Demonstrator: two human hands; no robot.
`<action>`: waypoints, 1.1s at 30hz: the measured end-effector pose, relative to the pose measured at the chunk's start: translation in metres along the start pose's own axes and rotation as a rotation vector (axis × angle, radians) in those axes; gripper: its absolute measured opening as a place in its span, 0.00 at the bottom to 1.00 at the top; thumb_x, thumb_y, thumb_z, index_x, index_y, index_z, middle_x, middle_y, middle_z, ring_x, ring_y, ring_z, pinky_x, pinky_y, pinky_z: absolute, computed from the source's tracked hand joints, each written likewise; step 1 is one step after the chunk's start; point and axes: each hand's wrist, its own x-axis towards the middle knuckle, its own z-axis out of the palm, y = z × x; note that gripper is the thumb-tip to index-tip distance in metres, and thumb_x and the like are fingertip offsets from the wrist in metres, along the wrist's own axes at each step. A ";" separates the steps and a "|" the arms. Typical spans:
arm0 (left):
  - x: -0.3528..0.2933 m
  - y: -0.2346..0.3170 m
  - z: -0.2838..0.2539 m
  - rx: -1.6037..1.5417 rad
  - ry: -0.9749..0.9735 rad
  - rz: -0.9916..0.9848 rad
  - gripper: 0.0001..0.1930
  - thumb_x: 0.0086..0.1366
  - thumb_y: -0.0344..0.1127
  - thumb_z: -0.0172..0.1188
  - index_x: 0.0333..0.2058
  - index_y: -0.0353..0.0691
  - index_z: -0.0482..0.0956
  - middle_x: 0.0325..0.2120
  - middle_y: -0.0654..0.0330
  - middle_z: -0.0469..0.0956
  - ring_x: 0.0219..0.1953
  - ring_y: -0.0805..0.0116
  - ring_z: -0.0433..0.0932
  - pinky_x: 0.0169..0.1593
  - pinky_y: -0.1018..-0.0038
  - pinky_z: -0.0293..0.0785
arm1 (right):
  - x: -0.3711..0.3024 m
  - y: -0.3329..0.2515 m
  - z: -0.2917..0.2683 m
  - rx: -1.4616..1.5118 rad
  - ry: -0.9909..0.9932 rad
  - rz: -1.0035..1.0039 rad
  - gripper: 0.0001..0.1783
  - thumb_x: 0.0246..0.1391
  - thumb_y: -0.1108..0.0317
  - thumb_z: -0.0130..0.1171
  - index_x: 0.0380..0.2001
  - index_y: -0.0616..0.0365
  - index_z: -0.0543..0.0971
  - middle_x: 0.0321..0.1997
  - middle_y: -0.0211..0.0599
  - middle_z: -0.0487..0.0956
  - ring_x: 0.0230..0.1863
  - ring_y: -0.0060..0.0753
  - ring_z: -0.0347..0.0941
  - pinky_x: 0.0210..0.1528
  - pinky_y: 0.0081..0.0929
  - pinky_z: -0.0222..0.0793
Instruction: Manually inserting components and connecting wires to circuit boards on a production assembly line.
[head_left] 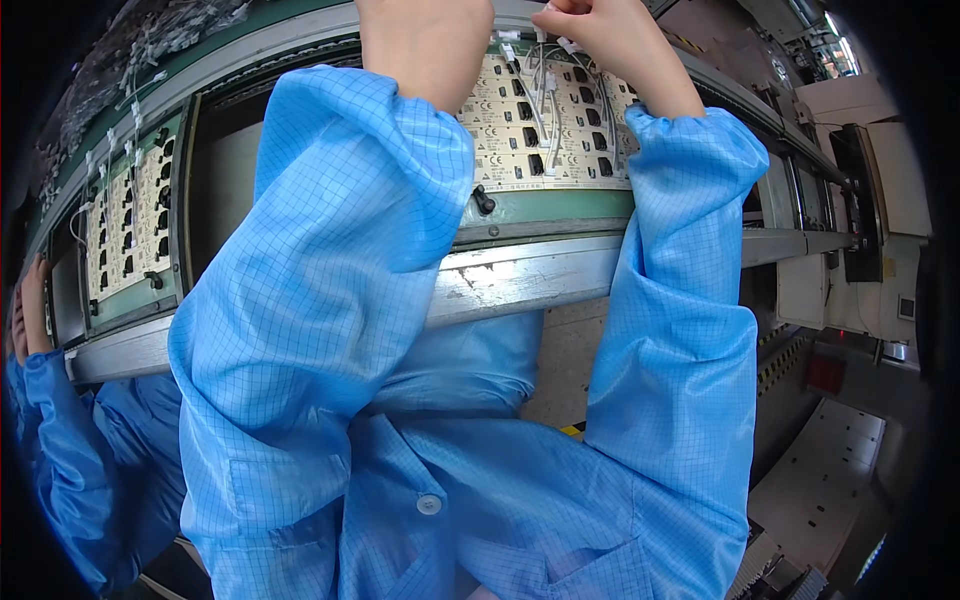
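My left hand point(428, 45) reaches over the far edge of a panel of white circuit boards point(510, 172), and its fingers run out of the picture at the top. My right hand point(605, 35) is closed in a pinch right beside a white cable connector point(541, 33); I cannot make out what lies between the fingertips. Grey-white cables point(550, 110) with white plugs trail down across the boards, which carry rows of black components. The panel lies in a green frame point(560, 206) with a black knob point(484, 200) at its near left corner.
A metal conveyor rail point(530, 283) runs along my front. To the left, a second board panel point(130, 225) sits in a green frame, and a co-worker's hand point(35, 305) rests near it. Bundled cables point(150, 40) lie behind the line. Equipment point(870, 190) stands on the right.
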 end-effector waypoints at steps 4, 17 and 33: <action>-0.001 0.006 -0.007 0.022 -0.026 0.054 0.06 0.57 0.32 0.60 0.27 0.47 0.87 0.31 0.62 0.83 0.44 0.60 0.77 0.48 0.55 0.64 | -0.003 0.002 -0.002 0.019 -0.005 -0.017 0.16 0.50 0.62 0.65 0.31 0.68 0.84 0.28 0.56 0.83 0.33 0.49 0.83 0.40 0.38 0.76; -0.009 -0.002 -0.011 -0.303 -0.011 -0.079 0.08 0.58 0.30 0.57 0.30 0.43 0.86 0.28 0.55 0.84 0.41 0.51 0.78 0.47 0.53 0.65 | -0.002 -0.007 0.014 0.084 -0.017 -0.077 0.13 0.56 0.67 0.62 0.39 0.66 0.85 0.38 0.53 0.84 0.40 0.50 0.83 0.45 0.37 0.77; -0.081 -0.045 -0.131 -0.505 0.075 0.033 0.12 0.62 0.21 0.60 0.43 0.37 0.84 0.42 0.53 0.82 0.45 0.54 0.78 0.54 0.63 0.71 | -0.050 -0.010 -0.024 0.089 0.225 -0.368 0.11 0.54 0.72 0.60 0.40 0.59 0.84 0.39 0.41 0.81 0.41 0.40 0.78 0.44 0.34 0.73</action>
